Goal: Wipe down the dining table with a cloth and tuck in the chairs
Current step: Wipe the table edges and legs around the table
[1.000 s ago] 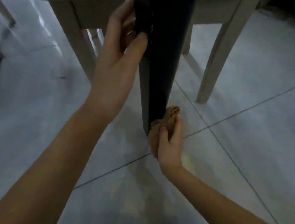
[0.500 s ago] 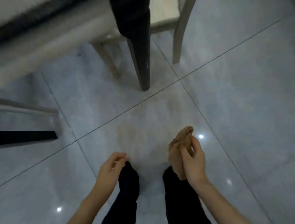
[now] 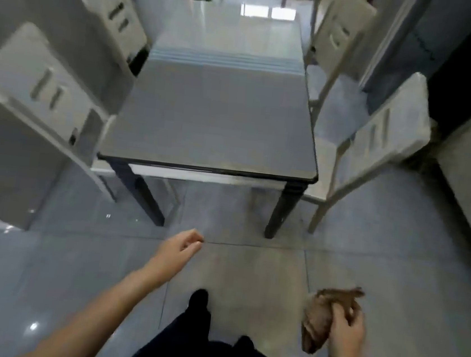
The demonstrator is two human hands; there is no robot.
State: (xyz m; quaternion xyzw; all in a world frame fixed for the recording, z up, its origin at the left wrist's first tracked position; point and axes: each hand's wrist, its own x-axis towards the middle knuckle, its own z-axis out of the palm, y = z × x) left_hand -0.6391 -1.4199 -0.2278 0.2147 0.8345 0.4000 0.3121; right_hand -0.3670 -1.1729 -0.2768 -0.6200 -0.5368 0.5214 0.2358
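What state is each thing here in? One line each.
Dining table: upright, glossy top.
Cloth: bunched, off the table.
Right hand: gripping the cloth.
Left hand: loosely curled, holding nothing.
Right chairs: seats showing, not tucked in.
Left chairs: close against the table.

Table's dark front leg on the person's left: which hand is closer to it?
Left. The left hand hangs empty just short of that leg; the right hand is farther back and off to the right, gripping the cloth.

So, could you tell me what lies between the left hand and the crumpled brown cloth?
Only bare grey floor tile, in the head view; the left hand is empty, the right hand grips the crumpled brown cloth.
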